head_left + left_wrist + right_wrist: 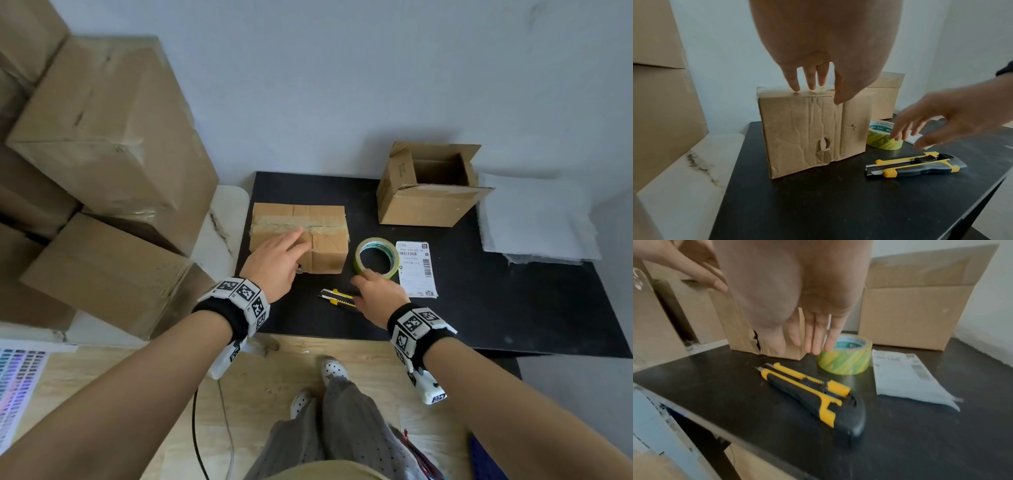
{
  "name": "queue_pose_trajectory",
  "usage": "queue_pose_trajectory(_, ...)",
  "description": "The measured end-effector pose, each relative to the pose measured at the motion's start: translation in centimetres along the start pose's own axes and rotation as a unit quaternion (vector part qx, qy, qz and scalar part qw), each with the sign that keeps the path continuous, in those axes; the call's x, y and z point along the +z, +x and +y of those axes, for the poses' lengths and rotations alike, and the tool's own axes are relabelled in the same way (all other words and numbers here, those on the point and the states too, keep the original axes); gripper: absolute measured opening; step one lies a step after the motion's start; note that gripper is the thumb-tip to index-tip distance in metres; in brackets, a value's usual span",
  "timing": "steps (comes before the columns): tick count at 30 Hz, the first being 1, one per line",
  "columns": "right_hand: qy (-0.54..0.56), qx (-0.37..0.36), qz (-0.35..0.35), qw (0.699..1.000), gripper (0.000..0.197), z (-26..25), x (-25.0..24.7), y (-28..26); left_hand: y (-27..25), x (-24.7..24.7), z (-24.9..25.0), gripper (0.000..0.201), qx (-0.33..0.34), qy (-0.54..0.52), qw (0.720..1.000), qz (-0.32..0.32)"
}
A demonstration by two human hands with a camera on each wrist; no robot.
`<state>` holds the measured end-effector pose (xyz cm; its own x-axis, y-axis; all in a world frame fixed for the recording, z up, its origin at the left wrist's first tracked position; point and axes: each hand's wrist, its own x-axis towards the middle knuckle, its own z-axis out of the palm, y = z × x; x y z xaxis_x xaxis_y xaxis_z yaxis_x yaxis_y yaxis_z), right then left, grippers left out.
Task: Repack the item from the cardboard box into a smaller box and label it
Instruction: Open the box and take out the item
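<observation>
A stack of big brown cartons (pixel 102 144) stands at the far left, beside the black worktop (pixel 479 308). On the worktop's left part lies the taped cardboard box (pixel 310 236), closed, its near face creased and torn. The left hand (pixel 274 263) rests on top of it, fingers (pixel 794 81) straight and spread along the taped top edge, the thumb hanging down over the near face; it grips nothing. Just right of that box, the yellow and black utility knife (pixel 337 297) lies flat near the front edge. The right hand (pixel 378 294) hovers over the knife's handle end, fingers loosely extended and empty, the fingertips close to the green tape roll (pixel 376 257); whether they touch it I cannot tell. The white shipping label (pixel 418 269) lies just right of the roll. Behind these, toward the wall, the smaller box (pixel 428 192) stands open, well apart from both hands. White foam sheets (pixel 537 219) lie at the far right.
</observation>
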<state>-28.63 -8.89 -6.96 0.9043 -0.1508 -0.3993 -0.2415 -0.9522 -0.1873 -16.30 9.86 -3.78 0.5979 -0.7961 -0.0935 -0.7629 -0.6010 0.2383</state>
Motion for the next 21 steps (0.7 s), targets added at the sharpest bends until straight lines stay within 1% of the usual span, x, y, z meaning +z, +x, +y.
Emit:
queue_pose_trajectory(5, -0.055, -0.064, 0.103, 0.991, 0.028, -1.9, -4.0, -0.1, -0.5, -1.1, -0.7, 0.052, -0.016, 0.005, 1.000, 0.017)
queue_pose_trajectory(10, -0.082, -0.098, 0.157, 0.979, 0.018, -3.5, -6.2, 1.6, -0.5, -1.2, -1.6, 0.054, -0.044, 0.002, 0.999, 0.020)
queue_pose_trajectory(12, -0.074, -0.107, 0.178, 0.975, 0.017, -3.7, -6.7, 2.6, -0.4, -1.0, -1.8, 0.055, -0.049, -0.006, 0.998, 0.027)
queue_pose_trajectory(15, -0.068, -0.115, 0.168, 0.977, 0.031, -3.9, -7.1, 4.0, -0.4, -0.7, -1.7, 0.053, -0.054, -0.002, 0.998, 0.032)
queue_pose_trajectory(21, -0.016, -0.111, 0.084, 0.990, 0.053, -3.7, -7.8, 5.6, 0.0, -0.6, -1.8, 0.049, -0.037, 0.010, 0.999, 0.019)
